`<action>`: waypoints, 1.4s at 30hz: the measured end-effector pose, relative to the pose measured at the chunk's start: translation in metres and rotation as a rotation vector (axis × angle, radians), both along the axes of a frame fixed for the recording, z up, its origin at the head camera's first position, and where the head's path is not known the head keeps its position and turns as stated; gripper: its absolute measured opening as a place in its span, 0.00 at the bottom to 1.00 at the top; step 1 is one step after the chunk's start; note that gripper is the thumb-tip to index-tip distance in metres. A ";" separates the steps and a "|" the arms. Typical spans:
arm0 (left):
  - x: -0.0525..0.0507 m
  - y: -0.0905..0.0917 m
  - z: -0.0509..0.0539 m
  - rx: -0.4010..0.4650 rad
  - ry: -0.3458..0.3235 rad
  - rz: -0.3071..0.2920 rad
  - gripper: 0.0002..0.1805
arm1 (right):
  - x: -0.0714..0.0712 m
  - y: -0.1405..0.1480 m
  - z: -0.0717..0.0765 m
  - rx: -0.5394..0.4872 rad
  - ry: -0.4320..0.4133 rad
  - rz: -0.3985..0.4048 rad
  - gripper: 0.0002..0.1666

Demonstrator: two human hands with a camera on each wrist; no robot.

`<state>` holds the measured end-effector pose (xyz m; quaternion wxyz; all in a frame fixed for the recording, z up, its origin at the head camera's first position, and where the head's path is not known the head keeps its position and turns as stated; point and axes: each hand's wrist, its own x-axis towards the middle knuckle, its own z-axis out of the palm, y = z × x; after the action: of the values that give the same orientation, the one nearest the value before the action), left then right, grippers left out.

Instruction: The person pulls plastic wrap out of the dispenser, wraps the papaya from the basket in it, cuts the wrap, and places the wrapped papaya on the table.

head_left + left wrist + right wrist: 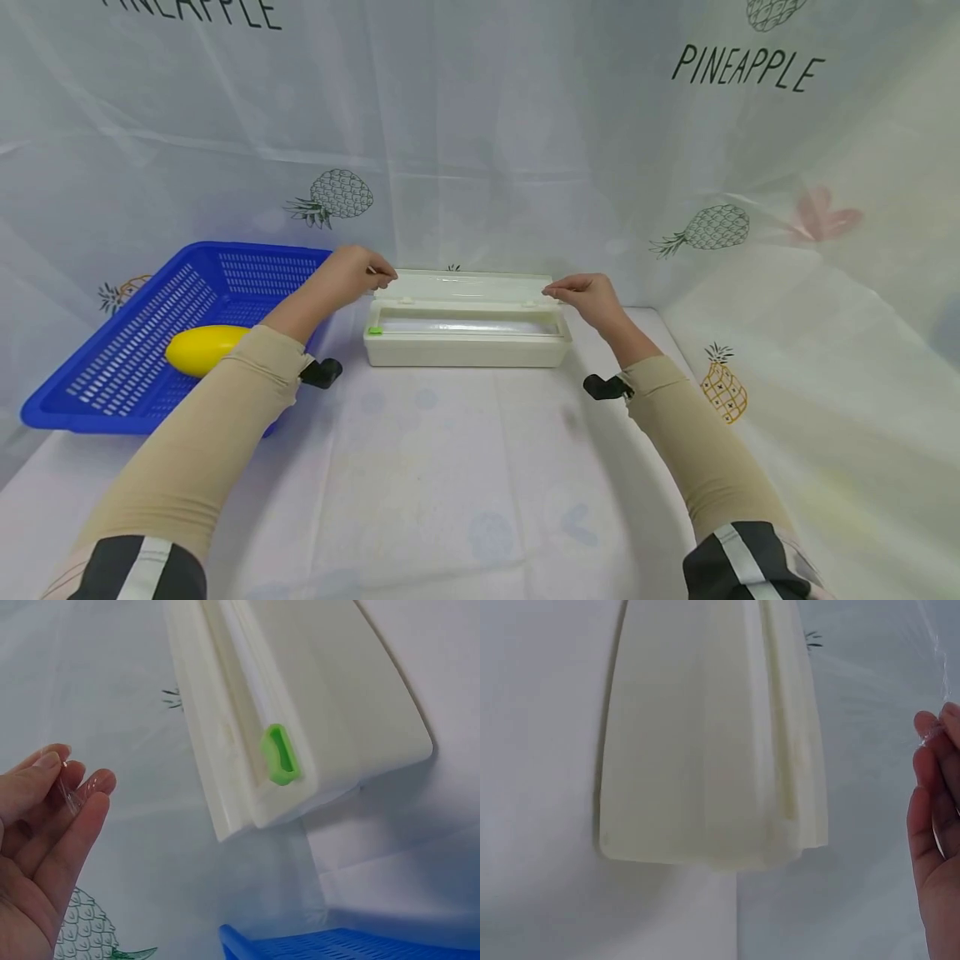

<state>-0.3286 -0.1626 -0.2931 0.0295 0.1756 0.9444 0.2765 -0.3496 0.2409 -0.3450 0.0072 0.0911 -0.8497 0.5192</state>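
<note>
A cream plastic-wrap dispenser sits at the back of the table, its lid raised behind it. A green slide cutter is at the left end of its slot. My left hand pinches one corner of the clear cling film between thumb and fingertips, above the box's back left. At the opposite end, my right hand pinches the film's other corner. Faint, see-through film stretches from the right fingertips in the right wrist view; its full outline cannot be made out.
Left of the dispenser stands a blue plastic basket with a yellow oval fruit-like object in it. A pineapple-print cloth hangs close behind the box and along the right. White cloth covers the table.
</note>
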 end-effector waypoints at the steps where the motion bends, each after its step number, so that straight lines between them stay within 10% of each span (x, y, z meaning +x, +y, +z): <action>1: 0.000 0.000 0.001 0.003 -0.001 0.003 0.13 | 0.000 -0.001 0.001 -0.004 0.001 -0.004 0.15; 27: 0.005 -0.004 0.026 0.085 -0.031 0.060 0.14 | 0.005 0.009 0.039 -0.117 0.131 0.022 0.11; 42: 0.005 -0.011 0.038 0.136 -0.047 -0.053 0.10 | 0.009 0.014 0.060 -0.193 0.094 0.139 0.14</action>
<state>-0.3241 -0.1734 -0.2550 0.0469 0.1954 0.9175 0.3432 -0.3405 0.2550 -0.2851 0.0201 0.1728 -0.7862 0.5929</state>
